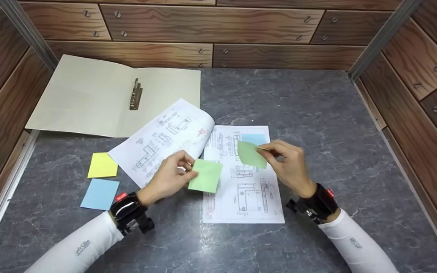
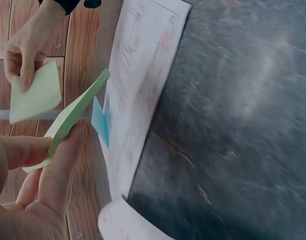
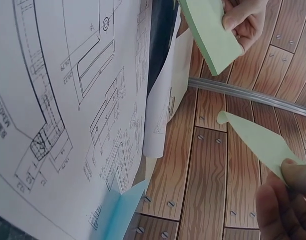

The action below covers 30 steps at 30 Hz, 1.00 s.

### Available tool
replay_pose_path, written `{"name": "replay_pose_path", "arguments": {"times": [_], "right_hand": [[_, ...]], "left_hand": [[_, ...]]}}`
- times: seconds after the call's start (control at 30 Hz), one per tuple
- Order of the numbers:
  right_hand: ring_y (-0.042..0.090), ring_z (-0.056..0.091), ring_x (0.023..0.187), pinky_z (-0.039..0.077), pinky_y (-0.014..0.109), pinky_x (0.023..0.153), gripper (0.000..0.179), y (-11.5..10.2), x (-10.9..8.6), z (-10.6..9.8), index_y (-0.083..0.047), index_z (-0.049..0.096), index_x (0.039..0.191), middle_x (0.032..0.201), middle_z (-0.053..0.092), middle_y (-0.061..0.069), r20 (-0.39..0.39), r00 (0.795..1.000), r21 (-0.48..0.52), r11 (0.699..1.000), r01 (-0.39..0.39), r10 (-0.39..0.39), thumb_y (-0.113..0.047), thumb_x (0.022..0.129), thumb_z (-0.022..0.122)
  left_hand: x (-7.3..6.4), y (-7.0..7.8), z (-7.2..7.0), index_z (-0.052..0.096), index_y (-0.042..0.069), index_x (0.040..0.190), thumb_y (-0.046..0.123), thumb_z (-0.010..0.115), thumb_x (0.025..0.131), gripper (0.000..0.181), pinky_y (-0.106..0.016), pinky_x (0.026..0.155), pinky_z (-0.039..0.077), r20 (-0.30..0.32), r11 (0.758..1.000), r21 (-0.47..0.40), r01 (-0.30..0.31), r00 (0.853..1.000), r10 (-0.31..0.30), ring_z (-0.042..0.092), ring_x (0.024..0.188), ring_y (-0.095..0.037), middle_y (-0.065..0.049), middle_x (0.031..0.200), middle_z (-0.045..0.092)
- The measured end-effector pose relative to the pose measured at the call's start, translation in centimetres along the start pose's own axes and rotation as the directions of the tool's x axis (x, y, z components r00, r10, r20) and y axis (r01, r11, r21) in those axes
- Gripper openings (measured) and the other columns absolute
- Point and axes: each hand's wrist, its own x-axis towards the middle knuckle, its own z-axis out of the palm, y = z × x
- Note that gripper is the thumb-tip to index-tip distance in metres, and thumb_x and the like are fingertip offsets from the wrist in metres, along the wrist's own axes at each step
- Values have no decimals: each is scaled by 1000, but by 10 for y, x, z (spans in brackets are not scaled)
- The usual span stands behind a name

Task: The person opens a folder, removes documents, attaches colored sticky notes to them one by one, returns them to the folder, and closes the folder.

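My left hand [image 1: 173,172] pinches a green sticky-note pad [image 1: 205,176] between thumb and fingers, above the left edge of the printed drawing sheets [image 1: 222,208]. The pad's thickness shows in the left wrist view. A single green sticky note [image 1: 252,154] is pinched by its edge in my right hand [image 1: 290,165], held over the right-hand page, apart from the pad. In the right wrist view this note [image 3: 262,145] curls at its far corner. A blue sticky note [image 1: 253,138] lies on that page's upper right, partly hidden behind the green one; its free end lifts off the paper [image 3: 128,205].
A yellow sticky-note pad [image 1: 102,165] and a blue sticky-note pad [image 1: 100,194] lie on the table at left. An open cream folder [image 1: 85,91] with a metal clip [image 1: 135,94] lies behind. The turned-over drawing page [image 1: 157,140] overlaps it. Wood-patterned walls [image 1: 211,22] enclose the table.
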Motion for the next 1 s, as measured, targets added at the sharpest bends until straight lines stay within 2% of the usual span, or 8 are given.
{"name": "replay_pose_path", "arguments": {"times": [0.1,0.23,0.37,0.5,0.6,0.83,0.93,1.0], "right_hand": [[14,68,69,53,13,69,18,2,-2,-3,-7,80,101,87,73,5,-1,1000,-12,1000,-9,9,5,87,79],[14,68,69,53,13,68,18,4,-5,-5,-6,80,101,86,73,5,0,1000,-16,1000,-19,19,5,87,79],[14,68,69,54,13,68,17,5,-6,-7,-7,80,101,85,73,5,3,1000,-14,1000,-24,24,4,88,79],[13,67,69,54,13,67,17,6,-8,-7,-7,79,101,85,72,4,14,1000,-17,1000,-22,23,3,88,79],[12,66,68,53,14,66,17,7,-10,-7,-7,79,102,85,71,3,18,1000,-16,1000,-19,20,4,88,79],[9,64,66,52,15,65,19,9,-13,-8,-9,79,101,84,70,3,16,1000,-14,1000,-13,13,4,87,79],[10,63,67,51,16,66,19,9,-15,-9,-9,79,102,86,70,3,19,1000,-10,1000,-14,15,3,88,79],[9,64,68,51,16,67,18,9,-16,-9,-10,79,103,87,70,2,26,1000,-20,1000,-14,14,1,89,79]], "left_hand": [[-7,-4,-9,58,-4,105,-5,72,91,19,-32,61,62,-7,999,-10,32,999,-32,69,71,-19,-15,93,69],[-15,-5,-21,58,-4,107,-4,72,92,21,-42,64,64,-28,995,-42,85,996,-87,69,68,-18,-14,93,68],[-22,-5,-36,58,-5,109,-4,72,91,23,-40,64,65,-62,992,-44,117,991,-119,70,68,-17,-14,93,68],[-28,-8,-56,60,-7,112,-3,72,92,24,-41,65,65,-108,990,-10,140,984,-140,70,68,-16,-14,93,69],[-33,-11,-72,61,-8,115,-2,73,92,27,-37,64,64,-151,988,22,150,978,-145,70,69,-14,-16,96,71],[-46,-21,-116,65,-12,121,1,75,92,33,-21,62,59,-299,984,97,146,948,-111,68,76,-5,-22,104,73],[-52,-30,-137,63,-13,126,4,74,94,37,-21,64,60,-336,983,78,167,933,-132,69,76,-3,-17,103,72],[-56,-36,-151,62,-12,128,7,73,96,39,-21,65,60,-359,979,80,189,921,-149,69,77,-2,-10,102,72]]}}
